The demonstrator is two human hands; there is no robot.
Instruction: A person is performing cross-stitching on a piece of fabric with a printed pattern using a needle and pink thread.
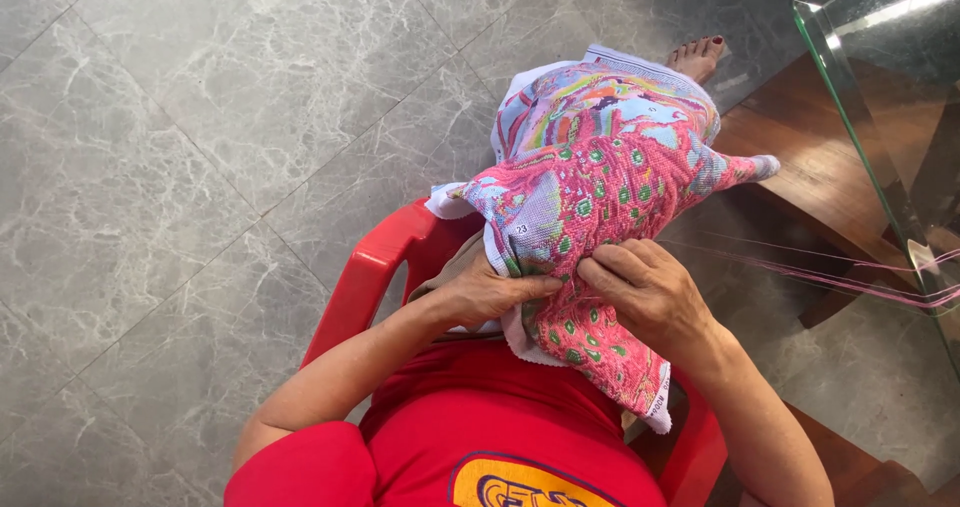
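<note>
Head view shows us, near the middle of the frame, a bunched piece of cross-stitch cloth [600,182], mostly pink with green spots and a band of blue, yellow and red toward the top. It lies over the person's lap and reaches up toward the upper centre. Our left hand [490,292] sits at the cloth's lower left edge, fingers curled and closed on a fold of it. Our right hand [645,287] lies just beside it on the right, fingertips pinched down onto the pink stitching, touching the cloth; whether a needle is between them we cannot tell. Thin pink threads [850,277] run from the hands' area out to the right edge. The person sits in a red plastic chair [375,267] on grey marble floor tiles [150,167]. A glass tabletop [890,77] fills the upper right corner, and a bare foot [697,57] shows above the cloth.
</note>
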